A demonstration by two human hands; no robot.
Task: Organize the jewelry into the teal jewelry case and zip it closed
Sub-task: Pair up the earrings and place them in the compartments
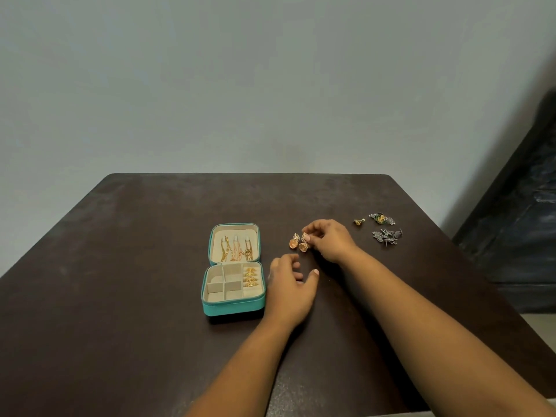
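right hand (pixel 328 240) pinches one jhumka earring (pixel 304 242) at frame centre; left hand (pixel 290 285) relaxed. next: into teal case (pixel 233 307) compartment.

Teal jewelry case (pixel 233 305) open flat, chains in lid, rings in tray; rose-gold jhumka earrings (pixel 299 242) just right
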